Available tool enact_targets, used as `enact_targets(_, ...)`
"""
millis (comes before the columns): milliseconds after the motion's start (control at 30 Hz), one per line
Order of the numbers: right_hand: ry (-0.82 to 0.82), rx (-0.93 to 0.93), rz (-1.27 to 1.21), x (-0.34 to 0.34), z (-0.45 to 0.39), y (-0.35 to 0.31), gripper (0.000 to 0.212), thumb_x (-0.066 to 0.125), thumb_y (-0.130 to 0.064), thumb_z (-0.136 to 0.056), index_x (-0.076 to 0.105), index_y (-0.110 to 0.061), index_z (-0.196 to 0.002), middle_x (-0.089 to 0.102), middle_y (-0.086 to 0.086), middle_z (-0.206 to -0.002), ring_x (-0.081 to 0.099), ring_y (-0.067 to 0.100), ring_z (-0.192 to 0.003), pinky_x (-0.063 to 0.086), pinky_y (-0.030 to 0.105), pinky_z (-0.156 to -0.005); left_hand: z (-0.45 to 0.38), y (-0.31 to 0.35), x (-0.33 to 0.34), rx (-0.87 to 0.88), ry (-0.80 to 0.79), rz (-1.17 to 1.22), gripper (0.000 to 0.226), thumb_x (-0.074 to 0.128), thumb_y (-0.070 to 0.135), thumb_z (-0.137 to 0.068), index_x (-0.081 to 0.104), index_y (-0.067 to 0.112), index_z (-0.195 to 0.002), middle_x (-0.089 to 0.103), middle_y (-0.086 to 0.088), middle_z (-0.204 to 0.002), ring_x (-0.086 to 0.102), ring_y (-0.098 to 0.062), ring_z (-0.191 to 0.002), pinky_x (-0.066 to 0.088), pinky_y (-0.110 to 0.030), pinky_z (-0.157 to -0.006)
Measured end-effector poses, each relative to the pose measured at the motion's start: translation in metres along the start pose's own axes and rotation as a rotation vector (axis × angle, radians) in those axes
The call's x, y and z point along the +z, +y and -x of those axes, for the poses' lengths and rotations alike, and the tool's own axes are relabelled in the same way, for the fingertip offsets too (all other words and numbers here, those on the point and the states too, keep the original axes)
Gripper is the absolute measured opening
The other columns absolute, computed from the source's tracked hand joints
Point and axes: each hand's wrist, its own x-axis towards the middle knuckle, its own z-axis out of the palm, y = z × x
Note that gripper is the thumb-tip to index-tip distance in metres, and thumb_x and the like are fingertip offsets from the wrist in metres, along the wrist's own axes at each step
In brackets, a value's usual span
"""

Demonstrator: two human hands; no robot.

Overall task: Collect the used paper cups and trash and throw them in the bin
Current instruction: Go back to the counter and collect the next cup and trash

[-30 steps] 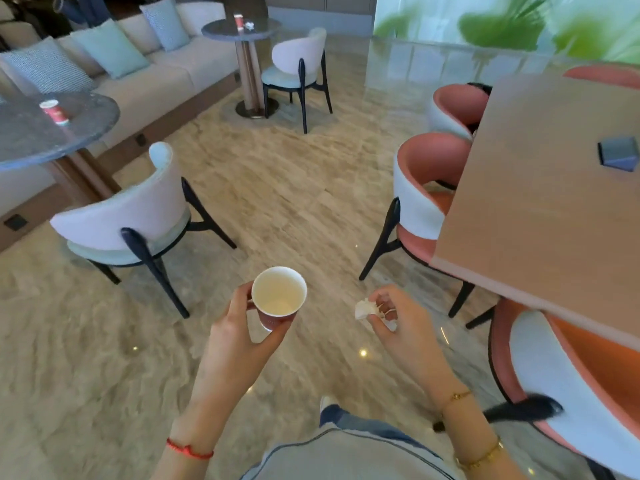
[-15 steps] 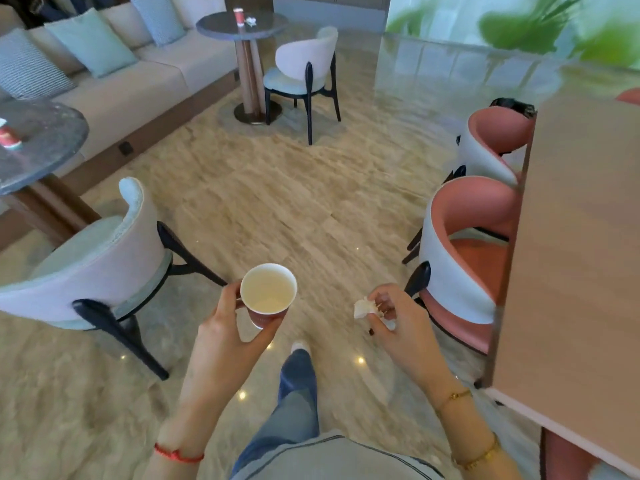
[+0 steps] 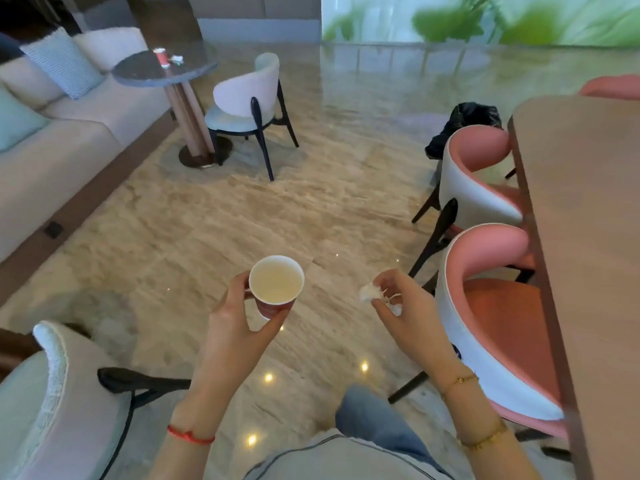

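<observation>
The view has swung left and moved up the room: the round table (image 3: 166, 69) by the sofa (image 3: 69, 143) is now much nearer, the close grey chair (image 3: 45, 393) has slid down into the bottom left corner, and a black bag (image 3: 464, 126) has come further out from behind the pink chairs (image 3: 485, 174). The left hand (image 3: 239, 327) is out in front over the marble floor (image 3: 277, 209), thumb and fingers closed around the cup (image 3: 276, 284), which is held upright. It's a paper cup, red on the outside with a white rolled rim and a pale cream inside; there's a faint mark on the red wall, too blurred to read. The right hand (image 3: 412, 317) pinches a crumpled white tissue (image 3: 369, 292) between thumb and fingertips, a bit more of it poking out below the fingers. There's a red string on the left wrist and gold bracelets on the right. Up on the round table stands a second red cup (image 3: 161, 57), upright, with a small white scrap (image 3: 177, 58) just beside it; no lettering can be made out at this range. The long wooden table (image 3: 588, 237) runs down the right edge, with the pink chairs tucked against it.
</observation>
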Motion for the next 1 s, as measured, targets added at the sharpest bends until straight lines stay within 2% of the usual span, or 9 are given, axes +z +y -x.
enact_targets(100,0.032,0.028,0.002,0.004,-0.052,0.016,0.021,0.068,-0.01,-0.085,0.056,-0.02,-0.1,0.062,-0.007,-0.095,0.058,0.006,-0.085,0.047,0.017,-0.074,-0.062,-0.004,0.023,0.026,-0.042,0.019,0.062,0.081,0.031,-0.07,0.048,0.022,-0.122,0.055,0.016,-0.103,0.052,0.012,-0.09,0.035,0.003,-0.072)
enact_targets(300,0.068,0.078,0.019,0.003,-0.176,0.063,0.024,0.069,-0.011,-0.084,0.055,-0.025,-0.098,0.061,-0.012,-0.094,0.056,-0.001,-0.086,0.041,0.005,-0.073,-0.195,-0.006,0.082,0.062,-0.071,0.036,0.06,0.078,0.039,-0.07,0.046,0.029,-0.12,0.052,0.029,-0.099,0.051,0.018,-0.092,0.037,0.001,-0.072)
enact_targets(433,0.081,0.075,0.019,-0.016,-0.274,0.086,0.023,0.068,-0.012,-0.085,0.056,-0.024,-0.101,0.06,-0.014,-0.096,0.058,-0.001,-0.088,0.048,0.016,-0.077,-0.295,0.009,0.116,0.084,-0.074,0.063,0.059,0.075,0.048,-0.07,0.043,0.035,-0.118,0.052,0.033,-0.1,0.051,0.019,-0.097,0.039,-0.001,-0.071)
enact_targets(600,0.103,0.07,0.043,-0.046,-0.392,0.109,0.023,0.069,-0.014,-0.085,0.057,-0.022,-0.103,0.061,-0.009,-0.097,0.059,0.005,-0.09,0.051,0.026,-0.08,-0.411,0.033,0.16,0.119,-0.091,0.075,0.061,0.069,0.058,-0.068,0.042,0.038,-0.119,0.054,0.025,-0.104,0.049,0.018,-0.1,0.039,-0.002,-0.072)
enact_targets(700,0.106,0.07,0.037,-0.059,-0.449,0.126,0.021,0.068,-0.013,-0.085,0.057,-0.022,-0.101,0.059,-0.011,-0.095,0.058,0.004,-0.089,0.051,0.027,-0.08,-0.47,0.045,0.186,0.128,-0.104,0.078,0.062,0.061,0.069,-0.064,0.039,0.043,-0.116,0.051,0.033,-0.101,0.049,0.02,-0.098,0.039,-0.003,-0.07)
enact_targets(800,0.108,0.116,0.026,-0.069,-0.501,0.15,0.021,0.067,-0.013,-0.085,0.057,-0.023,-0.101,0.058,-0.013,-0.096,0.057,0.003,-0.09,0.051,0.024,-0.08,-0.53,0.056,0.22,0.147,-0.15,0.093,0.062,0.062,0.067,-0.064,0.039,0.043,-0.117,0.049,0.037,-0.103,0.049,0.021,-0.099,0.04,-0.001,-0.069)
enact_targets(933,0.146,0.195,0.03,-0.081,-0.571,0.189,0.021,0.067,-0.015,-0.086,0.055,-0.025,-0.1,0.061,-0.014,-0.096,0.058,-0.001,-0.09,0.045,0.012,-0.076,-0.612,0.065,0.272,0.177,-0.226,0.131,0.06,0.072,0.054,-0.069,0.042,0.039,-0.119,0.052,0.032,-0.11,0.051,0.015,-0.102,0.04,-0.002,-0.075)
enact_targets(1000,0.162,0.221,0.025,-0.086,-0.609,0.21,0.021,0.067,-0.014,-0.086,0.056,-0.025,-0.1,0.061,-0.013,-0.096,0.058,0.0,-0.09,0.044,0.011,-0.076,-0.657,0.069,0.3,0.189,-0.257,0.131,0.059,0.074,0.051,-0.071,0.042,0.04,-0.119,0.053,0.031,-0.112,0.051,0.013,-0.103,0.042,-0.005,-0.075)
